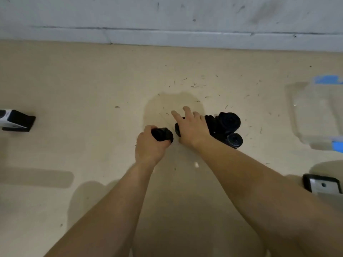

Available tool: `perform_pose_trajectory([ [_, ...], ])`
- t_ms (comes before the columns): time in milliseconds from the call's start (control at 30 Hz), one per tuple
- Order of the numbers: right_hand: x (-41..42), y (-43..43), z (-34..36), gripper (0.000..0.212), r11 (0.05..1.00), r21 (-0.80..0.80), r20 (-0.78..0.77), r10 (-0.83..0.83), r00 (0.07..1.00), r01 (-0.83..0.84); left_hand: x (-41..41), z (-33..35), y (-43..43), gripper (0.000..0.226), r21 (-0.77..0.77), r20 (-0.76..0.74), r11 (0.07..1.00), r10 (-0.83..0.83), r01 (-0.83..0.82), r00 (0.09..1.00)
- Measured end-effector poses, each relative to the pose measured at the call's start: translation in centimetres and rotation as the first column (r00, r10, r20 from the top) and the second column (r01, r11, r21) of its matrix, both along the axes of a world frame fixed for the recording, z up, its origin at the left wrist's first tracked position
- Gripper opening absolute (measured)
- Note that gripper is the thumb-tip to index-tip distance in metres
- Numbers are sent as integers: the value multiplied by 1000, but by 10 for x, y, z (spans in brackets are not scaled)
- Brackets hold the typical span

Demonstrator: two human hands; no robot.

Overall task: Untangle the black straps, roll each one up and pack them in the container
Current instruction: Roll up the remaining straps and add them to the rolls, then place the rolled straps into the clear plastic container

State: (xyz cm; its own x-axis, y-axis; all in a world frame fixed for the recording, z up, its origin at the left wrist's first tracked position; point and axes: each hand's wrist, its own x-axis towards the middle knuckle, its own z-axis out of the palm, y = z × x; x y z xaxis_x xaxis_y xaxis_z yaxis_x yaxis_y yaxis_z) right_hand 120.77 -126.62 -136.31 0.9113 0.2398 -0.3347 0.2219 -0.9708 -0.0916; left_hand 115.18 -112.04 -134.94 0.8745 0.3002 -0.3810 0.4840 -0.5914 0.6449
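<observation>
**While the Rolls Pile Up, the Container Stands Apart**

Where the pale surface [74, 80] runs out to the far left, only a black-and-white object [16, 120] lies, well away from the work. Towards the middle, the left hand [150, 145] is curled tight round a rolled strap [162, 136]; I cannot say whether the roll touches the surface. Just to its right, the right hand [191, 128] lies with fingers spread and fairly straight over another dark roll [177, 129], resting on it rather than wrapped round it. Against that hand's right side sits a pile of rolls [225, 123], several finished coils bunched together.

No loose, tangled length shows anywhere, so untangling and rolling look done to me, and packing looks like the step in hand. Further right, well apart from the pile, stands the clear container [315, 115] with blue clips, too blurred to see inside. At the near right edge lies a dark-framed device [323, 185].

The next move, I'd judge, calls for carrying the gripped roll rightward past the pile. It then needs setting down in the container without the coil springing loose.
</observation>
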Motion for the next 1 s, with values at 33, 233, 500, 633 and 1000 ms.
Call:
perform_pose_trajectory([
  [33, 5, 4, -6, 78, 1000, -21, -10, 18, 1000, -18, 2, -7, 1, 65, -19, 7, 1000, 17, -17, 1000],
  [233, 9, 2, -8, 38, 989, 145, 72, 3, 997, -14, 5, -11, -4, 66, -27, 61, 998, 64, -63, 996],
  [500, -20, -115, 79, 34, 783, 535, 37, -398, 917, 318, 11, 61, -57, 65, -116, 204, 989, -62, 87, 977],
  [633, -34, -209, 103, 30, 680, 438, -27, -643, 765, 587, 13, 93, -114, 61, -169, 230, 960, -182, 223, 956],
  [1000, -46, -314, 52, 37, 608, 63, -178, -773, 609, 791, 18, 74, -237, 60, -183, 155, 883, -409, 433, 899],
])
